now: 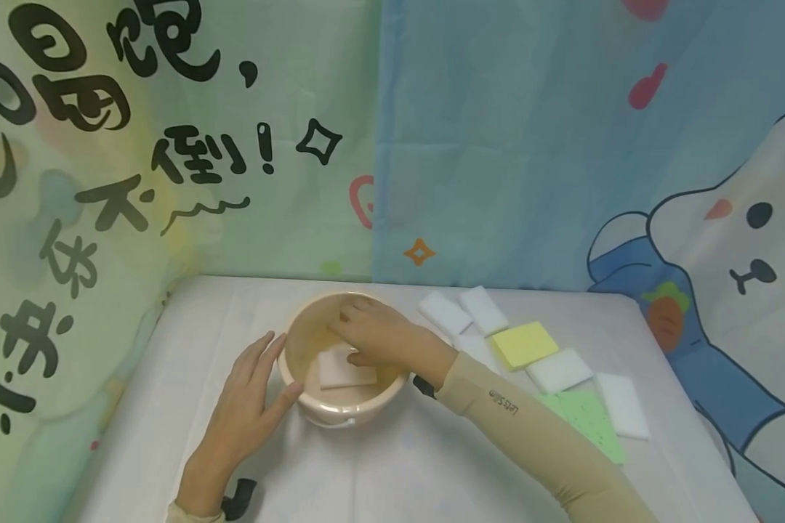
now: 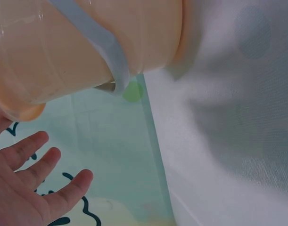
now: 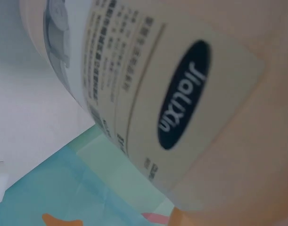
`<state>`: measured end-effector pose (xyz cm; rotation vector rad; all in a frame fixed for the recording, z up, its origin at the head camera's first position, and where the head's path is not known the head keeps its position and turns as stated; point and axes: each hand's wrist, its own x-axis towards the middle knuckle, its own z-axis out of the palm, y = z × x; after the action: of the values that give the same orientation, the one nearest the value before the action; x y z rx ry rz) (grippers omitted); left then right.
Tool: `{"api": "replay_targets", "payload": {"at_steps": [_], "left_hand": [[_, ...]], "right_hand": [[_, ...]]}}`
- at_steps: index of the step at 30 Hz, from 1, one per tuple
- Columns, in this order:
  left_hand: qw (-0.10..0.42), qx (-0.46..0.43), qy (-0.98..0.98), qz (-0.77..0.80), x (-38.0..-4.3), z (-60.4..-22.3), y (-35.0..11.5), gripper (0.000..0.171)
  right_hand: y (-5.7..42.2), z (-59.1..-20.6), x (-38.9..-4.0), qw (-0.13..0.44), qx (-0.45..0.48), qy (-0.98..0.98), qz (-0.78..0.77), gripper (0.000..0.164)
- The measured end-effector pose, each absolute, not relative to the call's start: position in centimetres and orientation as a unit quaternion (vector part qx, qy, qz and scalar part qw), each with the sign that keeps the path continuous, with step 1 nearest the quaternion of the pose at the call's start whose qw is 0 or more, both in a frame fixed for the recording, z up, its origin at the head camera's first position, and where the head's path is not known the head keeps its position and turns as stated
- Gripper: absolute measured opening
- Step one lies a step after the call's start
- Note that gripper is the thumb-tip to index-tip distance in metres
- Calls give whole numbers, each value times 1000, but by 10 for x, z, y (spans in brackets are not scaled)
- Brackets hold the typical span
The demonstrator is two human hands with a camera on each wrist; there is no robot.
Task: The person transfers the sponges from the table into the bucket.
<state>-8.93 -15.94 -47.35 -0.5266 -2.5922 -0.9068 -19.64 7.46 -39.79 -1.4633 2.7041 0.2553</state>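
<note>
A glossy peach bucket (image 1: 349, 415) stands upright on the white-covered table. At its left side is my left hand (image 1: 245, 403), fingers spread, with the thumb and index fingertip at the rim. In the left wrist view, the other fingers of that hand (image 2: 28, 176) reach out below the bucket (image 2: 87, 52). My right hand (image 1: 382, 334) reaches in over the right rim, its fingers loosely bent. The thumb overlaps a corner of a white sponge block (image 1: 340, 370) inside the bucket. The right wrist view shows the bucket's label (image 3: 181, 94) but not that hand.
Right of the bucket lie several white sponge blocks (image 1: 559, 371), a yellow sponge (image 1: 523, 345) and a speckled green one (image 1: 585, 421), partly behind the right sleeve (image 1: 530, 428). A grey handle (image 2: 103, 42) hangs along the bucket's outside. Printed curtains (image 1: 484, 145) rise behind the table.
</note>
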Motion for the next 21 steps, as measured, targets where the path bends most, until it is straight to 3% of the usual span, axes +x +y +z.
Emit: {"api": "replay_targets", "payload": {"at_steps": [11, 21], "left_hand": [[165, -183, -913, -326, -88, -473, -157, 68], [171, -183, -910, -331, -88, -474, -157, 69]], "right_hand": [[89, -381, -182, 36, -441, 896, 38, 47], [130, -363, -160, -17, -417, 909, -15, 46]]}}
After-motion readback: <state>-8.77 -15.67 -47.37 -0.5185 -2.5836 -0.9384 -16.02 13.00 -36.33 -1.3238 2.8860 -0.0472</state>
